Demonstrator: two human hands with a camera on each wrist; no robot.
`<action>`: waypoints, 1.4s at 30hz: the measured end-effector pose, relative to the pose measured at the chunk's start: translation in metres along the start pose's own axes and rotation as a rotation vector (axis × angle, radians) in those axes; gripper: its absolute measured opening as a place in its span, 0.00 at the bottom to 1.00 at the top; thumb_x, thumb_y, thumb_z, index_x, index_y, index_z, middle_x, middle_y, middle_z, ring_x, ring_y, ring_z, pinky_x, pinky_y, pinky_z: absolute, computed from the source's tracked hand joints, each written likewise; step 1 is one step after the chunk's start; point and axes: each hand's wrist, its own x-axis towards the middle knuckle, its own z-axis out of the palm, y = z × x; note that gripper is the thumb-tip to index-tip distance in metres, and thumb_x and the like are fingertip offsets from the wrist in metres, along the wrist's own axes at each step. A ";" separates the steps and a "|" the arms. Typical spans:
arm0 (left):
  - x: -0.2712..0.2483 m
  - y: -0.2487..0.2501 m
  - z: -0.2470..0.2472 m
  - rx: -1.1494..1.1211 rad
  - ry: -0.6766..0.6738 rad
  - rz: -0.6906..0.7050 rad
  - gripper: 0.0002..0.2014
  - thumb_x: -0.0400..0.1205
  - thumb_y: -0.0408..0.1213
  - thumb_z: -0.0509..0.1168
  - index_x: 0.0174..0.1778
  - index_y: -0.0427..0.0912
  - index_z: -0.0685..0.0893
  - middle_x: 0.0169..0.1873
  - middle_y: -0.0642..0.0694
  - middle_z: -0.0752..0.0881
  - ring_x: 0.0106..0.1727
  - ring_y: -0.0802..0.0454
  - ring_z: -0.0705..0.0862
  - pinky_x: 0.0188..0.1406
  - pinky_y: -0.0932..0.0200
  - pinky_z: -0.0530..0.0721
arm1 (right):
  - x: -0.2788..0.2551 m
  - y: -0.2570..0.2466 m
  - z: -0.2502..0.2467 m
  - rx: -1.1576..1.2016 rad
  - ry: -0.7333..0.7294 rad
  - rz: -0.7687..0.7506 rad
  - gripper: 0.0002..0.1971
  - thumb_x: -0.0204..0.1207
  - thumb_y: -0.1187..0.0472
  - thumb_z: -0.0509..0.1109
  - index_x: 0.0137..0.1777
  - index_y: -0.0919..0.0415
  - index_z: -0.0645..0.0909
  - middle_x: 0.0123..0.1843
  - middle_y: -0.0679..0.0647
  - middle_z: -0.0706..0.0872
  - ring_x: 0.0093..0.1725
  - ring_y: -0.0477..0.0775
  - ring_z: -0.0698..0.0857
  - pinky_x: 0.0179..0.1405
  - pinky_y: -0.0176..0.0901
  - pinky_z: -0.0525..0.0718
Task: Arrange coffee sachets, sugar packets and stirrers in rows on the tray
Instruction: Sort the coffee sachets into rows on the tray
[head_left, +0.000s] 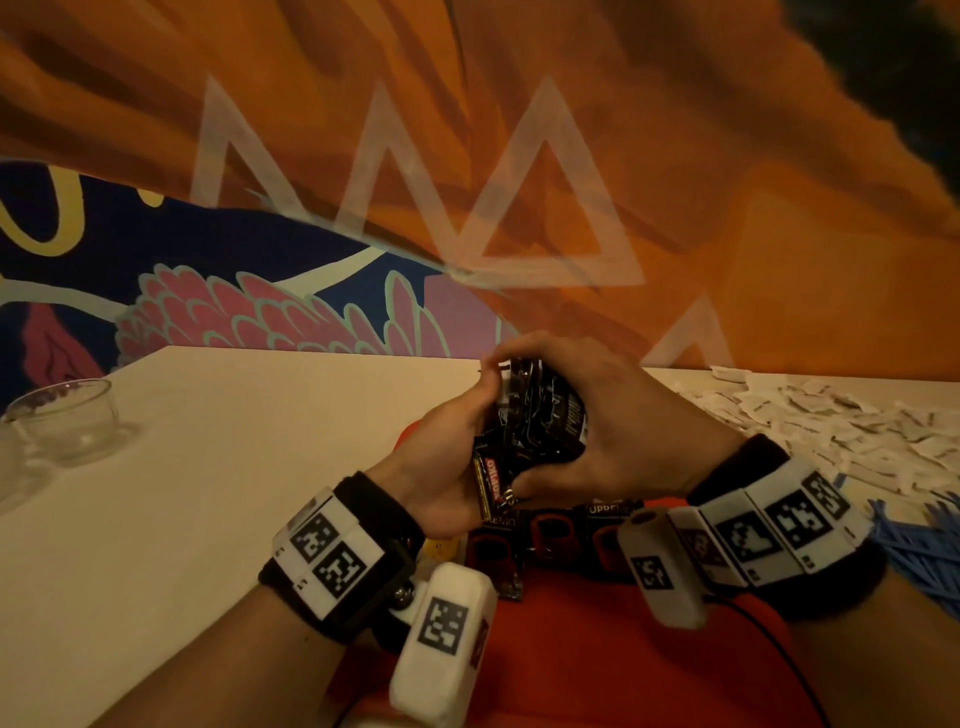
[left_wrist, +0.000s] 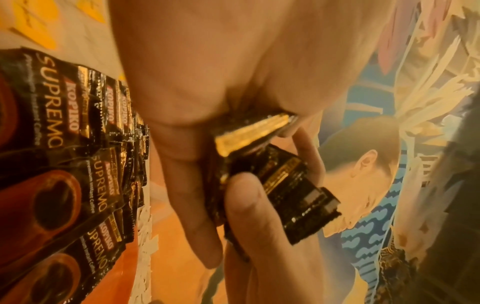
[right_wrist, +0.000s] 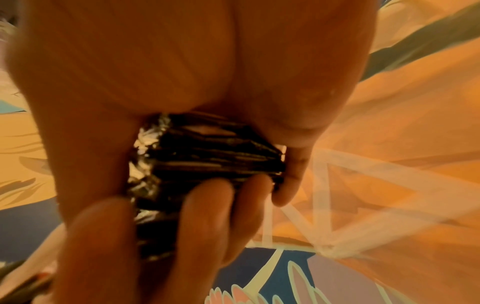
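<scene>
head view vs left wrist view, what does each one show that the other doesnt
Only the head view shows the glass bowl at the table's left, the white sugar packets heaped at right, the blue stirrers and both wrist cameras. Only the left wrist view shows the row of coffee sachets lying overlapped on the orange tray, their print readable, and yellow packets beyond them. Both show the left hand and right hand gripping one bundle of black sachets, and the painted wall behind.
</scene>
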 end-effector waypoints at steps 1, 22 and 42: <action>0.000 0.000 0.002 0.019 0.004 -0.013 0.31 0.82 0.64 0.53 0.65 0.46 0.88 0.64 0.37 0.87 0.61 0.39 0.87 0.65 0.41 0.81 | 0.000 0.000 0.000 -0.013 -0.009 0.005 0.41 0.59 0.43 0.84 0.72 0.38 0.69 0.63 0.40 0.79 0.62 0.44 0.75 0.60 0.39 0.74; 0.008 -0.009 0.015 0.156 0.317 0.374 0.20 0.91 0.52 0.50 0.68 0.48 0.80 0.60 0.42 0.90 0.59 0.44 0.90 0.59 0.42 0.88 | 0.005 0.003 0.012 -0.043 0.147 0.249 0.45 0.54 0.28 0.78 0.74 0.33 0.69 0.60 0.47 0.75 0.60 0.45 0.75 0.55 0.30 0.71; -0.007 0.000 0.000 -0.180 -0.119 0.117 0.24 0.83 0.54 0.62 0.66 0.42 0.88 0.64 0.39 0.86 0.64 0.40 0.86 0.61 0.46 0.84 | 0.004 -0.013 0.008 0.052 0.172 -0.153 0.40 0.61 0.53 0.85 0.75 0.50 0.75 0.62 0.47 0.81 0.63 0.48 0.80 0.60 0.47 0.80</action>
